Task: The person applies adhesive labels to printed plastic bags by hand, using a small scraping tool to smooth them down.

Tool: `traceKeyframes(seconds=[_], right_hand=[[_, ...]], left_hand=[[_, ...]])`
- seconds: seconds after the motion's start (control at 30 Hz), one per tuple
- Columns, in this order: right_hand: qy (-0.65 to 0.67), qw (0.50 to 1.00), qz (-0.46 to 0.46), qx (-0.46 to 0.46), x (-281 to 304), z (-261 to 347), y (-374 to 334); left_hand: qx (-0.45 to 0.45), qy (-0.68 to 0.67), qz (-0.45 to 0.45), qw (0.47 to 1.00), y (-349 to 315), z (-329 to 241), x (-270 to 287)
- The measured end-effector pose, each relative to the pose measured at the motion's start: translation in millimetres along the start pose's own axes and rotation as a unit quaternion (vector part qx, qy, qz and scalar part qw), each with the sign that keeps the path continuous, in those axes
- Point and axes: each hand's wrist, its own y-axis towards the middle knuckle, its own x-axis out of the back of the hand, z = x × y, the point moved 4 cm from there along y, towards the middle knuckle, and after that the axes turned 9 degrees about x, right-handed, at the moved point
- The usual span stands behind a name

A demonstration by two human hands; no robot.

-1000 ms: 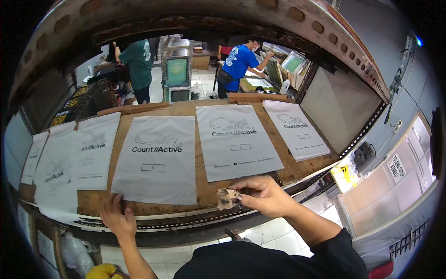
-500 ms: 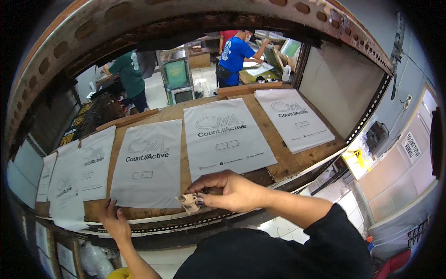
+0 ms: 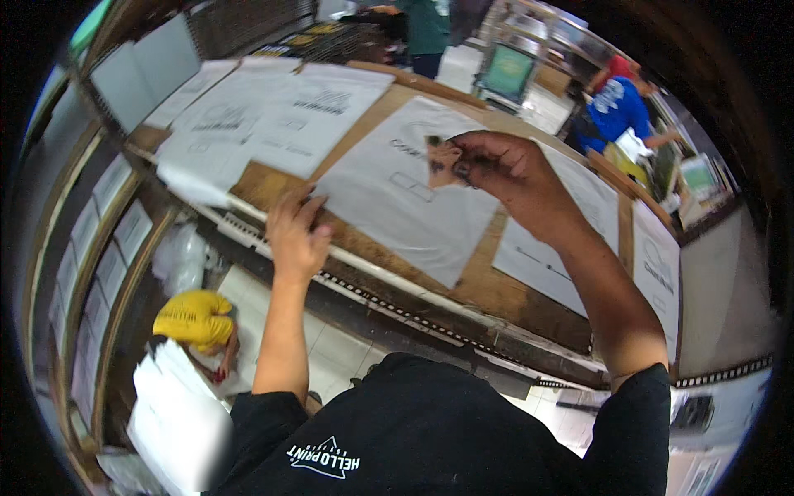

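My right hand is raised over the wooden board and pinches a small crumpled brown scrap between thumb and fingers. It hovers above a white printed bag lying flat on the board. My left hand rests at the near edge of the board, fingers spread, fingertips touching the lower left corner of that white bag. More white printed bags lie side by side to the left and right.
A perforated metal rail runs along the board's near edge. A person in yellow crouches on the floor at lower left beside a white stack. A person in blue works at a table far right.
The view has swung left and tilted. My right hand has lifted the brown scrap from the board's near edge up over the white bag. My left hand stays at the edge.
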Motion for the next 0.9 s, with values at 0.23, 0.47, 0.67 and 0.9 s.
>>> traceKeyframes(seconds=[0.23, 0.47, 0.67, 0.9], right_hand=[[-0.252, 0.954, 0.108, 0.121, -65.1, -45.5, 81.2], [-0.328, 0.889, 0.229, 0.224, -123.3, -91.4, 118.0], [-0.383, 0.851, 0.294, 0.209, -139.1, -99.8, 126.3], [-0.413, 0.815, 0.355, 0.201, -120.3, -95.3, 91.0]], left_hand=[[-0.038, -0.039, -0.097, 0.994, -7.7, 20.7, 10.8], [-0.027, -0.034, -0.112, 0.993, -6.8, 19.3, 6.2], [-0.023, -0.030, -0.112, 0.993, -6.5, 19.7, 4.2], [-0.020, -0.010, -0.111, 0.994, -8.8, 22.6, 3.2]])
